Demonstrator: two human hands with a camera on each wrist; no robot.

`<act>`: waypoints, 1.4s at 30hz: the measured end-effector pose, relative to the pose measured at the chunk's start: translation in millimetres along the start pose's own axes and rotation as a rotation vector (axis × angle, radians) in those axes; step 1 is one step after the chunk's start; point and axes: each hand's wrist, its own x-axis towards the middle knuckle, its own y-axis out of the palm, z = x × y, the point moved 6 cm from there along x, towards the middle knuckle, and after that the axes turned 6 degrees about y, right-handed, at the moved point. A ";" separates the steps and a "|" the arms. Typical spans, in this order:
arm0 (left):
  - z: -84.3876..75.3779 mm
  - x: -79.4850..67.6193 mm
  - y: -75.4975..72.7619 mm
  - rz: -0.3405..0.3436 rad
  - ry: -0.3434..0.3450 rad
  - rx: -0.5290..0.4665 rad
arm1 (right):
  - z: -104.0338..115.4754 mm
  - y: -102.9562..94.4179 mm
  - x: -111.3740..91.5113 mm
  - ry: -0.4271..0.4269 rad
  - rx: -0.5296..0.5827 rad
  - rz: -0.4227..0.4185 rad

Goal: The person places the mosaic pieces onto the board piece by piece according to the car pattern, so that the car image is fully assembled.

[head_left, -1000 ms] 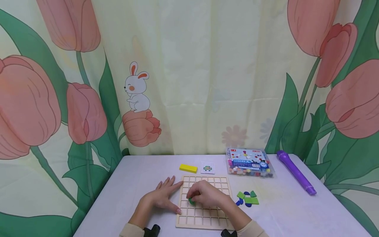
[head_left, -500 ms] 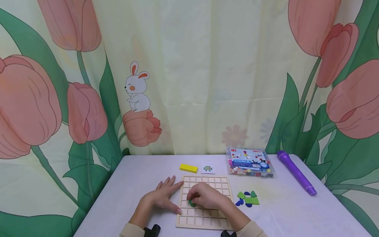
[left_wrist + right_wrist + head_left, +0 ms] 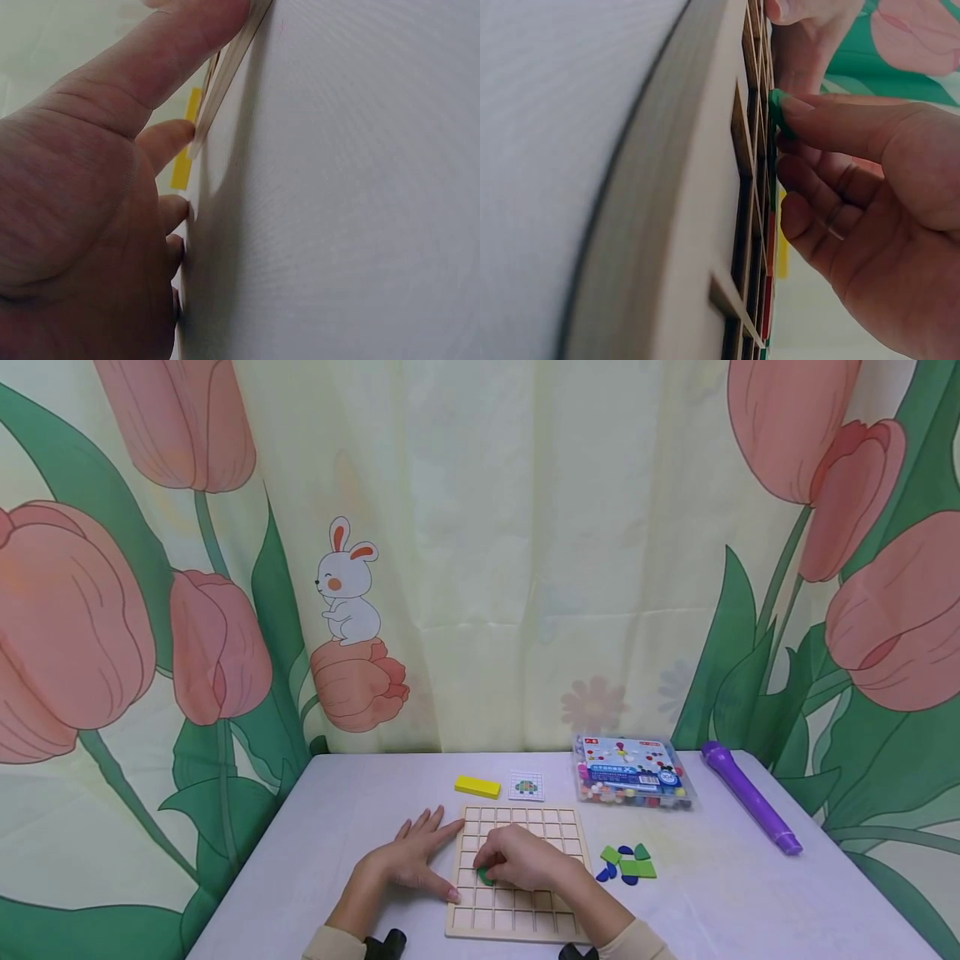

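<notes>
A wooden board [image 3: 517, 935] with a square grid lies flat on the white table. My left hand [image 3: 408, 858] is spread at its left side, the thumb and index fingertip touching that edge. Over the grid's left half, my right hand [image 3: 525, 857] pinches a small green piece [image 3: 778, 112] between thumb and forefinger, right at the grid. The right wrist view shows thin red [image 3: 768, 304] and green colour beyond it along the grid, among the cells; in the head view the right hand covers that part.
Right of the board lie loose light green pieces [image 3: 637, 867] and blue pieces [image 3: 629, 880]. Behind it are a yellow block [image 3: 477, 787] and a small card [image 3: 527, 786] with a gridded picture. A clear box [image 3: 633, 772] of colourful parts and a purple tube [image 3: 750, 797] lie back right.
My right hand and the green piece have shifted very slightly toward the near edge of the board. The left hand and everything else stay where they were.
</notes>
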 end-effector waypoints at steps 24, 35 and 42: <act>-0.8 -1.6 -2.4 0.001 0.009 -0.004 | 3.0 2.4 0.6 0.023 -0.189 0.013; 1.7 0.4 0.0 0.002 -0.006 -0.004 | 2.8 2.5 -1.4 0.018 -0.187 0.022; 0.0 -0.2 0.2 -0.001 -0.007 -0.005 | -1.6 -15.6 -6.5 0.022 -0.091 -0.029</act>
